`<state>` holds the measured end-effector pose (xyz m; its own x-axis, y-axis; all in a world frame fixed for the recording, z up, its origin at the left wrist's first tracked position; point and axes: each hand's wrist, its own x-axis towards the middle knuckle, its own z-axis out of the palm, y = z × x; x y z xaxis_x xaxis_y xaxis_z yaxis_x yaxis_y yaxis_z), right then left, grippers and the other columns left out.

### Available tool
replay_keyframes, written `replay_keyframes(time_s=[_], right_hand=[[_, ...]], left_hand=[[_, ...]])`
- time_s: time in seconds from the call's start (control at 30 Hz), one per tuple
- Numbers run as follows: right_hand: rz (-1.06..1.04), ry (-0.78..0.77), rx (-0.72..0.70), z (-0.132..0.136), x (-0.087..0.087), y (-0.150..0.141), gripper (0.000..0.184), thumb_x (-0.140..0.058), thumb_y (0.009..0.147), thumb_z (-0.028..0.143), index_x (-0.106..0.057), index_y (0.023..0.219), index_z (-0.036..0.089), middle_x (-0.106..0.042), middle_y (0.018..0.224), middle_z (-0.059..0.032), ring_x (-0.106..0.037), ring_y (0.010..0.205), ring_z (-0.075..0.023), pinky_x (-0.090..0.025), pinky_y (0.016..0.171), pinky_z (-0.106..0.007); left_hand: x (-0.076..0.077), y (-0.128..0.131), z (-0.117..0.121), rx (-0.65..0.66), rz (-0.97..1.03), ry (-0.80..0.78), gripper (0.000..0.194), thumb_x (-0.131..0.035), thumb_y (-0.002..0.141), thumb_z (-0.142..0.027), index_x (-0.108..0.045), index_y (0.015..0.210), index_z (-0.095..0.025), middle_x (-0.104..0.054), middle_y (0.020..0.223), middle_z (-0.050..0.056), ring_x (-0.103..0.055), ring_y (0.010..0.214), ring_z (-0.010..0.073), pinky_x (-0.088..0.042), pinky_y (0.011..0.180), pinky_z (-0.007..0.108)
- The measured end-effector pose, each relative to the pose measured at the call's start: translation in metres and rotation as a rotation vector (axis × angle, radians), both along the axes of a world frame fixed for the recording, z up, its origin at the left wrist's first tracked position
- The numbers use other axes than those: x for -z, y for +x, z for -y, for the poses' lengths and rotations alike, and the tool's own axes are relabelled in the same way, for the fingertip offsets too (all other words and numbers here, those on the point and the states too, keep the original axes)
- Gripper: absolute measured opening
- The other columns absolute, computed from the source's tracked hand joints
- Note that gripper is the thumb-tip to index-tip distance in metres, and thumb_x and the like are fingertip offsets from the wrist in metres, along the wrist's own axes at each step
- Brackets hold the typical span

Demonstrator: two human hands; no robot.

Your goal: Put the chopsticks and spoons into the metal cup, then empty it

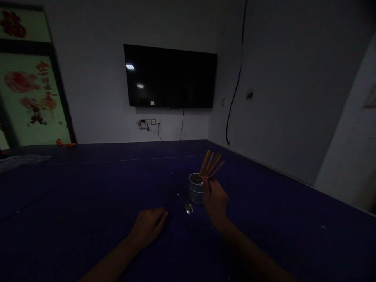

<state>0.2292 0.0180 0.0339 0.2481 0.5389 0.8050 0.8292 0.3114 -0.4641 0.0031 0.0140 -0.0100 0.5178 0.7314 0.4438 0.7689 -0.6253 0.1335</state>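
Toward the right stands a grey metal utensil holder [196, 195] with small holes in its side. My right hand [216, 197] is at its rim, fingers pinched together around the lower part of several light wooden chopsticks [210, 163]. The chopsticks fan out up and to the right; their lower ends are hidden by the hand and the holder. Something whitish shows inside the holder. In front of it lies a metal spoon [188, 208], its bowl shiny and its dark handle hard to see. My left hand [149, 224] rests on the blue surface, loosely closed, with nothing visible in it.
A wide dark blue surface [102, 188] reaches to the walls, with small white specks on it. Clear plastic [23, 160] and orange objects [70, 145] lie far left. A television [172, 78] hangs above sockets; a black cable [235, 94] dangles at the right wall.
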Motion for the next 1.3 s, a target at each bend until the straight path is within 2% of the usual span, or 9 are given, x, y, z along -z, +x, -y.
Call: replay_keyframes(time_s=[0.23, 0.37, 0.7, 0.93, 1.1, 1.2, 1.3], right_hand=[[0.045, -0.205, 0.203, -0.011, 0.005, 0.009, 0.057, -0.024, 0.092, 0.053, -0.065, 0.074, 0.017, -0.065, 0.068, -0.0074, -0.057, 0.059, -0.0166, -0.028, 0.052, -0.025], [0.059, -0.314, 0.270, -0.012, 0.004, 0.012, 0.054, -0.028, 0.092, 0.051, -0.065, 0.071, 0.018, -0.065, 0.064, -0.0072, -0.057, 0.057, -0.0168, -0.024, 0.050, -0.026], [0.037, -0.419, 0.257, -0.014, 0.001, 0.014, 0.050, -0.026, 0.093, 0.046, -0.066, 0.085, 0.017, -0.066, 0.070, -0.0088, -0.061, 0.065, -0.0183, -0.026, 0.051, -0.026], [-0.130, -0.352, 0.161, -0.015, 0.005, 0.016, 0.046, -0.033, 0.089, 0.050, -0.065, 0.080, 0.018, -0.066, 0.069, -0.0071, -0.060, 0.064, -0.0186, -0.029, 0.051, -0.024], [-0.358, -0.224, 0.060, -0.017, 0.004, 0.015, 0.045, -0.043, 0.081, 0.054, -0.064, 0.100, 0.019, -0.066, 0.069, -0.0050, -0.060, 0.061, -0.0190, -0.035, 0.053, -0.025], [-0.484, -0.105, 0.021, -0.018, 0.003, 0.015, 0.053, -0.050, 0.076, 0.055, -0.059, 0.111, 0.016, -0.066, 0.073, -0.0066, -0.060, 0.062, -0.0190, -0.038, 0.055, -0.026], [-0.569, 0.009, 0.015, -0.017, 0.003, 0.012, 0.063, -0.055, 0.072, 0.055, -0.053, 0.120, 0.014, -0.063, 0.066, -0.0033, -0.056, 0.056, -0.0169, -0.038, 0.053, -0.026]], left_hand=[[-0.001, 0.001, -0.001, -0.023, 0.002, -0.031, 0.036, -0.026, 0.092, -0.032, -0.055, 0.075, -0.018, -0.063, 0.067, 0.002, -0.058, 0.058, 0.0124, -0.033, 0.052, 0.022], [0.000, 0.002, -0.001, -0.022, -0.004, -0.053, 0.035, -0.027, 0.091, -0.032, -0.056, 0.075, -0.019, -0.063, 0.069, 0.002, -0.058, 0.060, 0.0127, -0.033, 0.053, 0.022], [0.000, 0.001, -0.001, -0.026, -0.006, -0.061, 0.036, -0.027, 0.091, -0.033, -0.055, 0.074, -0.019, -0.063, 0.067, 0.002, -0.057, 0.061, 0.0122, -0.033, 0.055, 0.021], [0.001, 0.002, -0.002, -0.033, -0.022, -0.062, 0.036, -0.027, 0.091, -0.032, -0.054, 0.072, -0.019, -0.062, 0.066, 0.002, -0.056, 0.058, 0.0123, -0.032, 0.053, 0.022], [-0.001, 0.002, 0.000, -0.028, -0.023, -0.071, 0.035, -0.027, 0.091, -0.032, -0.055, 0.073, -0.019, -0.062, 0.066, 0.002, -0.056, 0.058, 0.0117, -0.033, 0.054, 0.021], [-0.001, 0.002, 0.001, -0.029, -0.028, -0.081, 0.035, -0.027, 0.091, -0.033, -0.055, 0.074, -0.019, -0.062, 0.068, 0.002, -0.057, 0.061, 0.0119, -0.034, 0.055, 0.021], [0.000, 0.002, 0.000, -0.037, -0.037, -0.089, 0.035, -0.027, 0.091, -0.034, -0.055, 0.074, -0.019, -0.063, 0.069, 0.002, -0.057, 0.062, 0.0124, -0.035, 0.056, 0.021]])
